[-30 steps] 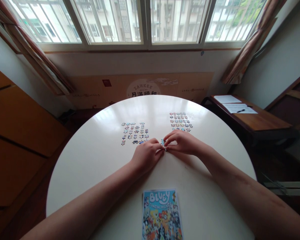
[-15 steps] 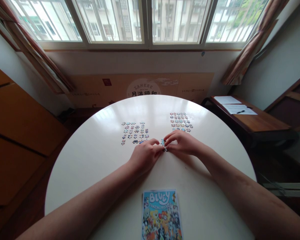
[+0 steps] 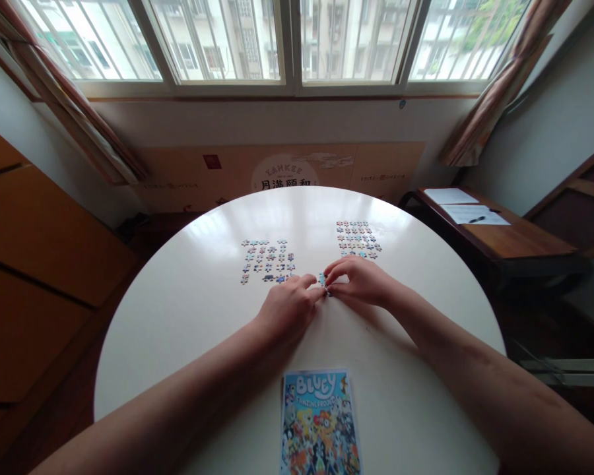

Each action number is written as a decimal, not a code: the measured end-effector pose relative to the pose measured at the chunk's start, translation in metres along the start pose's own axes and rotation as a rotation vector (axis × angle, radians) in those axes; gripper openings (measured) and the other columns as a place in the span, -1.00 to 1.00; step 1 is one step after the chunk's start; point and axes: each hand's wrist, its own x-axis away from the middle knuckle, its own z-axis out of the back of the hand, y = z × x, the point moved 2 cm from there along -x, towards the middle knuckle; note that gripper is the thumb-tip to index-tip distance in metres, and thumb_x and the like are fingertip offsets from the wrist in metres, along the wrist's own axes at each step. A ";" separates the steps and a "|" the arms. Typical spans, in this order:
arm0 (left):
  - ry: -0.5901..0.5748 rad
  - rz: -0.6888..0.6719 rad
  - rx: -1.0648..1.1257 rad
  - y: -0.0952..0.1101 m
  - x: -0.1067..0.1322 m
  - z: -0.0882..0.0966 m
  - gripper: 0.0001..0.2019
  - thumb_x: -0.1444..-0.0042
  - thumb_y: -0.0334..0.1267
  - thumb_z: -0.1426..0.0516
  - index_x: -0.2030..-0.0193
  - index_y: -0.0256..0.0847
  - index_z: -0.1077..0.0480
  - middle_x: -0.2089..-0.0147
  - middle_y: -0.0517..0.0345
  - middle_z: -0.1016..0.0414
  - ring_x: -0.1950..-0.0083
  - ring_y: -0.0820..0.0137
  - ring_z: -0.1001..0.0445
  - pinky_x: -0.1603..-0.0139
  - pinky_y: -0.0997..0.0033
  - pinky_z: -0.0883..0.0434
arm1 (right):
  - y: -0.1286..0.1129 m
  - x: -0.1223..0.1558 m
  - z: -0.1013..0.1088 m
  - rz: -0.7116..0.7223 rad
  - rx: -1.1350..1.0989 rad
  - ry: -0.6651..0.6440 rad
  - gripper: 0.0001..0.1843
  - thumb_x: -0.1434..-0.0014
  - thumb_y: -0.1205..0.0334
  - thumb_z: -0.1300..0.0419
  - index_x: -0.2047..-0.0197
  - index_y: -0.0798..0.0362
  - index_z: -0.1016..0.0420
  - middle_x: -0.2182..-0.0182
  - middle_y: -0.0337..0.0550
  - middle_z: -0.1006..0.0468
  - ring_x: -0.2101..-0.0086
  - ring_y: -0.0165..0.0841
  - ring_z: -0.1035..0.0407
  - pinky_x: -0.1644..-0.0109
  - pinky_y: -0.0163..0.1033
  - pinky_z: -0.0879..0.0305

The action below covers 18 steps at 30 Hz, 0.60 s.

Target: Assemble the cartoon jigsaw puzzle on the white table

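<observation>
Forearms (image 3: 193,379) angle inward; left hand (image 3: 288,305) and right hand (image 3: 359,280) nearly meet, backs upward, fingers narrowly set at puzzle pieces (image 3: 322,279) between them on white table (image 3: 168,310); whether either grips one is unclear.

"BLUEY" runs in big white letters across the top edge of the card (image 3: 321,422), which lies towards the near edge of the table (image 3: 178,330); under it, in smaller white capitals, stands "FANZINE PROJECT". Beyond the table's far edge, the panel (image 3: 178,168) bears "ZANKEE" in an arc, over the large dark characters "月满颐和", whose feet the table's rim partly hides. A tiny line between them is too small to read, as is the script towards the panel's left and right ends. Writing on the papers (image 3: 475,215) is illegible.
</observation>
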 end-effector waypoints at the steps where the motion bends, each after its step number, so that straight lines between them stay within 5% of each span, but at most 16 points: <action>1: 0.009 0.000 0.010 -0.001 0.001 0.001 -0.73 -0.26 -0.38 -0.13 -0.01 -0.08 -0.58 -0.03 0.05 -0.60 0.06 0.24 -0.55 0.13 0.25 -0.53 | 0.000 0.000 0.000 -0.001 -0.007 0.002 -0.90 -0.13 0.30 -0.36 0.34 -0.11 -0.71 0.16 -0.26 -0.71 0.10 -0.26 -0.55 -0.11 -0.11 -0.39; 12: 0.054 0.029 0.061 -0.008 0.004 0.004 -0.75 -0.23 -0.37 -0.16 0.07 -0.03 -0.63 -0.04 0.08 -0.62 0.08 0.24 -0.59 0.14 0.24 -0.54 | 0.008 0.002 0.003 -0.018 -0.060 0.095 -0.84 -0.19 0.31 -0.29 0.23 -0.06 -0.72 0.07 -0.15 -0.69 0.14 -0.27 -0.56 -0.02 -0.12 -0.46; 18: 0.049 0.034 0.071 -0.007 0.001 0.002 -0.73 -0.27 -0.34 -0.13 -0.01 -0.06 -0.60 -0.02 0.07 -0.62 0.08 0.24 -0.57 0.14 0.24 -0.52 | 0.010 0.003 0.011 -0.068 -0.001 0.105 -0.77 -0.18 0.35 -0.23 0.20 -0.03 -0.72 0.28 -0.17 -0.69 0.33 -0.34 -0.52 0.18 -0.20 -0.43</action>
